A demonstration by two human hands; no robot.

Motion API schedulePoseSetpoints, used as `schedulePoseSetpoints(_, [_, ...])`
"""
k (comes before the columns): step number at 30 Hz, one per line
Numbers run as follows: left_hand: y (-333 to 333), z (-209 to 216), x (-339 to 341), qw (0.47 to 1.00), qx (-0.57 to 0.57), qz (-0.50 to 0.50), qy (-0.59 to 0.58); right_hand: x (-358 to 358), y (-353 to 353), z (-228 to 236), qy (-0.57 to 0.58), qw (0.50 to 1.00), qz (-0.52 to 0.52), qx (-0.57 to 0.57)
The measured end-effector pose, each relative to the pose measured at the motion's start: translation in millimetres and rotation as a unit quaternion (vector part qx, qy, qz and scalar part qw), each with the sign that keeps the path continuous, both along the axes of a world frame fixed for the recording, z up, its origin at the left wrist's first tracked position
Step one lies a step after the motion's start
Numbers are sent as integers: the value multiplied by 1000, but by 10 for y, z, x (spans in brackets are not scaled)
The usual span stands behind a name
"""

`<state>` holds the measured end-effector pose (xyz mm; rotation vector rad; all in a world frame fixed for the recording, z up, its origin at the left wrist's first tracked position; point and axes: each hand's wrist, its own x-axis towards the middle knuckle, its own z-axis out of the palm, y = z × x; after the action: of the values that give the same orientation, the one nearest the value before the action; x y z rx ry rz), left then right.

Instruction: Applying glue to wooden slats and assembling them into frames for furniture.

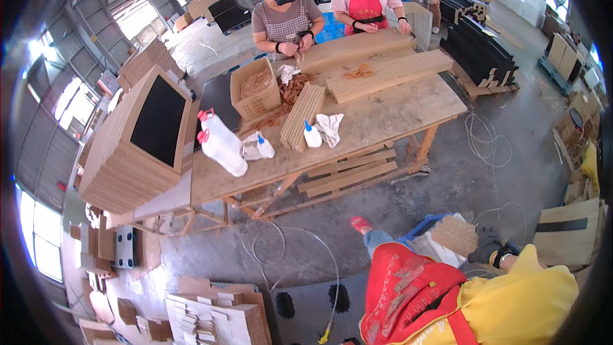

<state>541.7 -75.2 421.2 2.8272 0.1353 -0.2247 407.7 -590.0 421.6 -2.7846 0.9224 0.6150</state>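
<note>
Down at the lower right the gloved right hand [486, 245] closes over a stack of thin wooden strips [454, 234] above the blue crate [423, 225], light, stiff, likely splintery, best gripped across the bundle's middle; left hand unseen.

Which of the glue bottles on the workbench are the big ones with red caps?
The two large white bottles lying side by side at the bench's left end, red caps toward the wooden cabinet. The two small bottles nearer the middle have blue caps.
</note>
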Motion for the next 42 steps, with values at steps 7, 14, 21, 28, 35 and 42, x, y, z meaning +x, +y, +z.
schedulePoseSetpoints(7, [-1147,-144,1568,998,14,-61,-20,1729,-1145,-191,-159,981,-64,-89])
schedulePoseSetpoints(14, [-1998,-19,2684,983,-20,-181,-34,3367,-1866,7,-212,975,-62,-22])
schedulePoseSetpoints(21, [-2916,-140,3453,937,-101,-331,-43,3382,-1840,-145,-206,977,-63,-5])
schedulePoseSetpoints(28, [-3812,-124,4238,889,-137,-435,-40,3119,-2021,-115,-205,970,-131,-11])
schedulePoseSetpoints(35, [-4772,-227,4543,884,-99,-455,-46,3304,-3069,-108,-232,970,-74,-22])
schedulePoseSetpoints(42, [-5789,-466,4737,907,-38,-414,-62,3880,-4518,-295,-213,956,195,48])
